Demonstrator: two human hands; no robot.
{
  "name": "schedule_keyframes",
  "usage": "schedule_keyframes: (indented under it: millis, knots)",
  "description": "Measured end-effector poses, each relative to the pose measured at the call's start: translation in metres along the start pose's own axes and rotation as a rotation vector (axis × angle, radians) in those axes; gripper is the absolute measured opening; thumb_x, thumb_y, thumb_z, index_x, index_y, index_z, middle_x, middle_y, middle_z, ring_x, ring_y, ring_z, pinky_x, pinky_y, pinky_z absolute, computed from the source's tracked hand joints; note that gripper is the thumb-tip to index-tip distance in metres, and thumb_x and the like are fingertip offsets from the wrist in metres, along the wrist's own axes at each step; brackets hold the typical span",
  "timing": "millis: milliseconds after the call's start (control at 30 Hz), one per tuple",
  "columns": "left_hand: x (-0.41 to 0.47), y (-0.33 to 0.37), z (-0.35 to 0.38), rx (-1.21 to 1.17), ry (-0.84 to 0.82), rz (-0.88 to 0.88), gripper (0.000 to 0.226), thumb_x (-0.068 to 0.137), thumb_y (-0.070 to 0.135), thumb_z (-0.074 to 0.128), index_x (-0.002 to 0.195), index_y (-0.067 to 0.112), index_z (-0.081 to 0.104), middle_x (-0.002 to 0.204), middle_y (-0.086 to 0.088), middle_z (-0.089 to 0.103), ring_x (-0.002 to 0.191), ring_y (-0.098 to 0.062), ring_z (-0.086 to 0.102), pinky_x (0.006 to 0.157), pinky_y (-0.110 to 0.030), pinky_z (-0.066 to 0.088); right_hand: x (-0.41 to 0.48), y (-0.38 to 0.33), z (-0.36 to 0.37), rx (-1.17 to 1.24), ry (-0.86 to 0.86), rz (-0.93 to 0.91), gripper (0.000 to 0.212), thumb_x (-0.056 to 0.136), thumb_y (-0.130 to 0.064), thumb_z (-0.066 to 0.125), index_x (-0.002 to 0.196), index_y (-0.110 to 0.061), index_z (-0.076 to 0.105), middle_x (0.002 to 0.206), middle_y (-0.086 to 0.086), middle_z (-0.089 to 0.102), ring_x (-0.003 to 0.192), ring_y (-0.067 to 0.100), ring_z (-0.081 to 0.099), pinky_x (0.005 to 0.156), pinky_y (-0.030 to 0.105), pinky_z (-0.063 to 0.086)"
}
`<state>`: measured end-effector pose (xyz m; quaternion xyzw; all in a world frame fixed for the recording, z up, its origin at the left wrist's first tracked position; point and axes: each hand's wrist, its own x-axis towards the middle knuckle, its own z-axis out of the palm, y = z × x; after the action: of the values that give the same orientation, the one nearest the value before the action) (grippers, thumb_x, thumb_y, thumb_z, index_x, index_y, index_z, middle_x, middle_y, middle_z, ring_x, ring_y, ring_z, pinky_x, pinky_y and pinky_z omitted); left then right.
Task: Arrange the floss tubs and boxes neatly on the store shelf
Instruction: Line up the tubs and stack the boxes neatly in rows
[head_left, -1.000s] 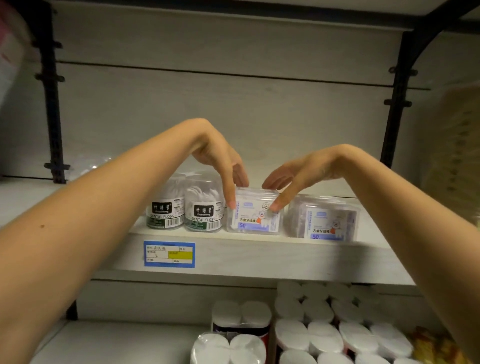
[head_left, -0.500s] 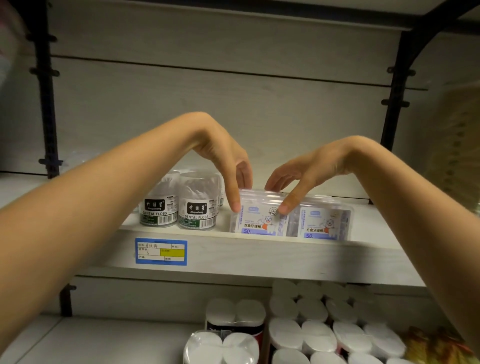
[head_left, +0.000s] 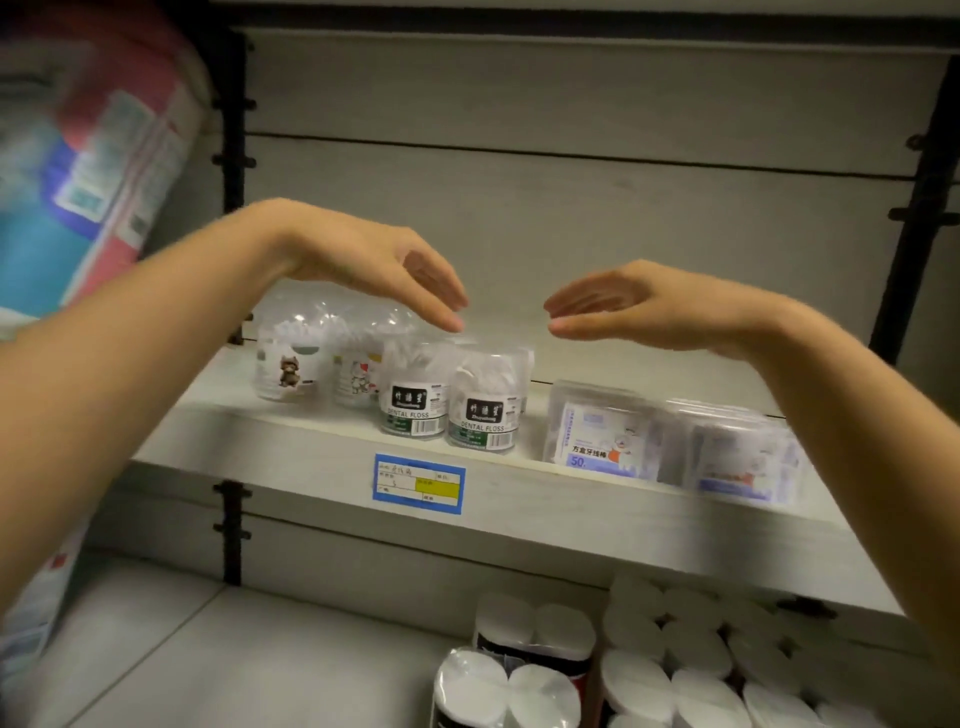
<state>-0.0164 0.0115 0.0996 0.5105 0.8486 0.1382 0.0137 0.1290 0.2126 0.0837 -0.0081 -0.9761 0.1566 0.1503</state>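
Hovering above the shelf (head_left: 322, 441), both empty: left hand (head_left: 374, 265) with fingers loosely spread, over the two "DENTAL FLOSS" tubs (head_left: 452, 410); right hand (head_left: 639, 306) open too, palm down, gripping nothing. Sitting near the shelf's front edge, those tubs, touching side by side. Lying just right of them, two flat floss boxes (head_left: 670, 441). Standing left of the tubs and further back, two clear cartoon-printed tubs (head_left: 317, 364). Sticking to the shelf edge below the tubs, a blue price tag (head_left: 418, 483)
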Motion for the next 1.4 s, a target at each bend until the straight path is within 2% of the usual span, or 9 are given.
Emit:
schedule_keyframes:
  millis: [267, 400, 467, 633, 800, 900, 1000, 1267, 1400]
  knots:
    - [-0.008, -0.043, 0.019, 0.076, 0.033, 0.145, 0.046, 0.084, 0.048, 0.054, 0.126, 0.030, 0.056, 0.125, 0.016, 0.055, 0.116, -0.003, 0.049, 0.097, -0.021, 0.034, 0.031, -0.039, 0.043, -0.189, 0.024, 0.026, 0.047, 0.081, -0.052, 0.056, 0.122, -0.029, 0.058, 0.124, -0.008, 0.061, 0.102, 0.008, 0.059, 0.082, 0.020, 0.045]
    - [-0.005, -0.054, 0.023, 0.066, 0.087, 0.254, 0.044, 0.084, 0.047, 0.056, 0.124, 0.031, 0.058, 0.121, 0.014, 0.058, 0.108, -0.004, 0.054, 0.086, -0.012, 0.043, 0.027, -0.045, 0.049, -0.191, 0.067, 0.089, 0.040, 0.080, -0.049, 0.060, 0.114, -0.030, 0.064, 0.118, -0.009, 0.064, 0.098, 0.009, 0.062, 0.074, 0.015, 0.046]
    - [-0.005, -0.057, 0.023, 0.049, 0.090, 0.300, 0.043, 0.082, 0.050, 0.057, 0.122, 0.034, 0.059, 0.121, 0.011, 0.059, 0.108, -0.008, 0.059, 0.091, -0.021, 0.047, 0.021, -0.049, 0.047, -0.192, 0.079, 0.119, 0.040, 0.077, -0.051, 0.060, 0.112, -0.031, 0.065, 0.115, -0.011, 0.064, 0.096, 0.007, 0.062, 0.077, 0.020, 0.047]
    - [-0.007, -0.056, 0.022, 0.069, 0.060, 0.369, 0.046, 0.081, 0.052, 0.054, 0.124, 0.035, 0.057, 0.116, 0.017, 0.058, 0.105, 0.004, 0.053, 0.087, -0.014, 0.045, 0.013, -0.057, 0.043, -0.247, 0.034, 0.164, 0.044, 0.075, -0.055, 0.057, 0.114, -0.033, 0.061, 0.111, -0.015, 0.059, 0.096, 0.006, 0.059, 0.075, 0.016, 0.046]
    - [0.002, -0.055, 0.016, -0.003, 0.053, 0.256, 0.062, 0.085, 0.060, 0.032, 0.129, 0.022, 0.054, 0.139, 0.006, 0.050, 0.120, -0.009, 0.050, 0.100, -0.023, 0.035, 0.026, -0.062, 0.035, -0.175, 0.022, 0.228, 0.075, 0.072, -0.067, 0.027, 0.128, -0.025, 0.053, 0.131, -0.006, 0.054, 0.115, 0.015, 0.052, 0.103, 0.035, 0.040]
    - [0.011, -0.055, 0.017, 0.073, 0.022, 0.164, 0.057, 0.096, 0.050, 0.025, 0.139, 0.018, 0.042, 0.149, 0.002, 0.036, 0.134, -0.014, 0.037, 0.098, -0.020, 0.024, 0.038, -0.059, 0.034, -0.121, 0.007, 0.250, 0.069, 0.088, -0.060, 0.014, 0.134, -0.023, 0.048, 0.145, -0.001, 0.043, 0.129, 0.015, 0.043, 0.114, 0.036, 0.026]
    - [0.016, -0.055, 0.021, 0.077, -0.010, 0.153, 0.053, 0.098, 0.044, 0.023, 0.138, 0.017, 0.044, 0.148, 0.001, 0.038, 0.133, -0.012, 0.037, 0.094, -0.016, 0.023, 0.045, -0.054, 0.040, -0.158, -0.125, 0.291, 0.072, 0.090, -0.057, 0.006, 0.134, -0.020, 0.048, 0.146, 0.000, 0.042, 0.134, 0.015, 0.038, 0.114, 0.034, 0.018]
    - [0.016, -0.051, 0.018, 0.100, -0.036, 0.188, 0.052, 0.095, 0.050, 0.022, 0.137, 0.027, 0.044, 0.145, 0.009, 0.040, 0.115, 0.003, 0.033, 0.097, -0.017, 0.020, 0.038, -0.048, 0.032, -0.180, -0.124, 0.245, 0.079, 0.083, -0.061, 0.006, 0.126, -0.019, 0.057, 0.138, -0.001, 0.051, 0.122, 0.011, 0.049, 0.108, 0.029, 0.025]
    - [0.025, -0.049, 0.011, 0.046, -0.033, 0.168, 0.060, 0.094, 0.053, 0.018, 0.140, 0.021, 0.041, 0.150, 0.007, 0.035, 0.133, -0.004, 0.034, 0.105, -0.019, 0.020, 0.053, -0.041, 0.024, -0.099, -0.077, 0.263, 0.078, 0.088, -0.059, 0.002, 0.133, -0.016, 0.049, 0.142, -0.002, 0.047, 0.127, 0.011, 0.044, 0.112, 0.030, 0.021]
